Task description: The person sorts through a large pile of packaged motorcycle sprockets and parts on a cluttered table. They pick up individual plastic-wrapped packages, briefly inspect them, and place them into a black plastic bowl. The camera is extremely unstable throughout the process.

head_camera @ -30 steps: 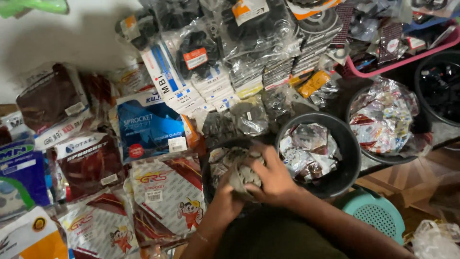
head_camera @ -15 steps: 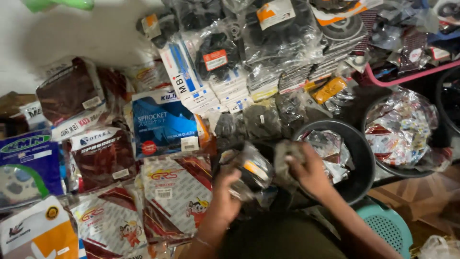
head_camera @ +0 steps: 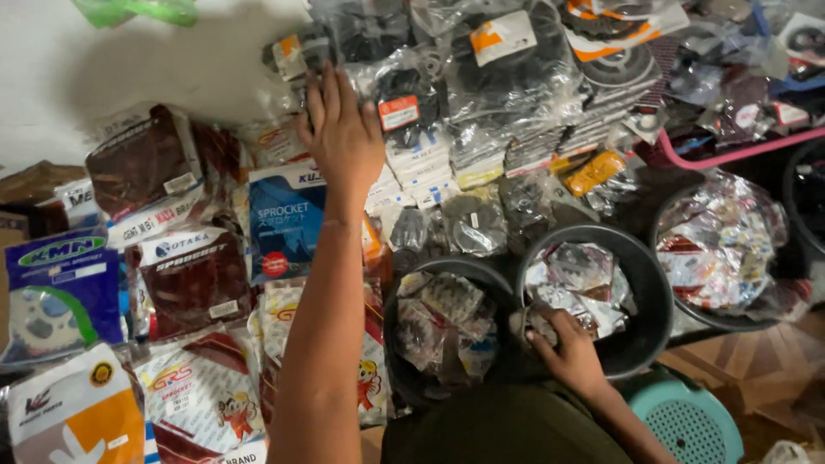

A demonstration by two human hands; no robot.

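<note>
The left hand (head_camera: 342, 129) is stretched far forward, fingers spread and flat, and is laid on the clear plastic bags of dark parts (head_camera: 404, 94) stacked at the back; nothing is seen to be gripped by it. The right hand (head_camera: 563, 348) is kept low and near the body, curled at the rim of a black round tub (head_camera: 657, 301), and a small clear-wrapped packet (head_camera: 537, 322) is pinched between thumb and fingers right at that rim. The two hands are held well apart, one high in the view, one low.

The tub under the right hand is filled with silvery wrapped parts. Just beside it, to the left, a second black tub (head_camera: 394, 344) is seen, also packed with small bagged pieces, and the left forearm is passed along its left side. Further right a third round container of shiny foil packets (head_camera: 722, 241) is set, and a pink-rimmed basket (head_camera: 739, 150) is placed behind it.

To the left of the arm, flat sprocket packs are spread out: a blue boxed one (head_camera: 284, 219) touching the forearm, a dark red bagged one (head_camera: 193, 279) next to it, and a blue-and-green one (head_camera: 56, 288) at the edge. White-and-red packs with a cartoon figure (head_camera: 206, 399) are laid lowest in the row. A teal plastic stool (head_camera: 692, 421) is seen at the bottom right, just below the held tub.
</note>
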